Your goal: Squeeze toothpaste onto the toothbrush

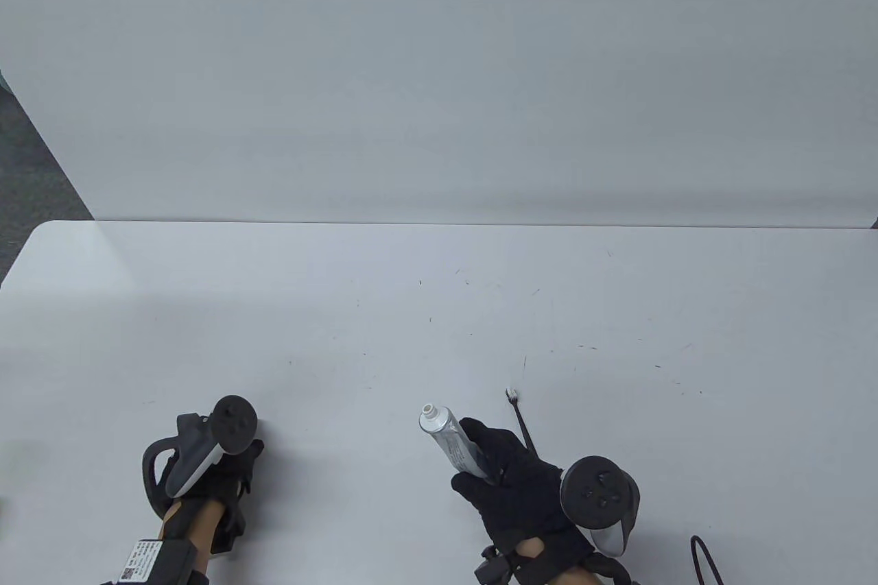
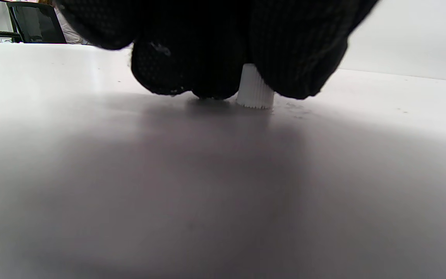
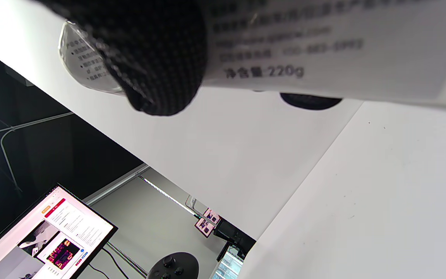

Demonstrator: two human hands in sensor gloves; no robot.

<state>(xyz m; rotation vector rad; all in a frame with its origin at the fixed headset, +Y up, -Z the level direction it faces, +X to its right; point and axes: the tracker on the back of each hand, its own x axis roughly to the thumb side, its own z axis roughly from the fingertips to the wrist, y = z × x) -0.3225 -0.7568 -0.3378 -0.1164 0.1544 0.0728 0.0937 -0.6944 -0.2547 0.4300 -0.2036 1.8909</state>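
My right hand (image 1: 511, 479) grips a silver toothpaste tube (image 1: 449, 437) at the near middle of the table and holds it tilted. Its uncapped white nozzle points up and to the left. In the right wrist view my fingers (image 3: 149, 58) wrap the printed tube (image 3: 323, 50). A black toothbrush (image 1: 521, 424) with a white head lies just right of the tube, its handle running under my right hand; I cannot tell whether the hand holds it. My left hand (image 1: 240, 468) is at the near left. Its fingers (image 2: 292, 50) pinch a white ribbed cap (image 2: 254, 91) that stands on the table.
The white table (image 1: 439, 311) stretches back to a white wall panel. A black cable loop (image 1: 704, 557) lies at the near right edge. A monitor (image 3: 52, 236) and a dark floor show beyond the table in the right wrist view.
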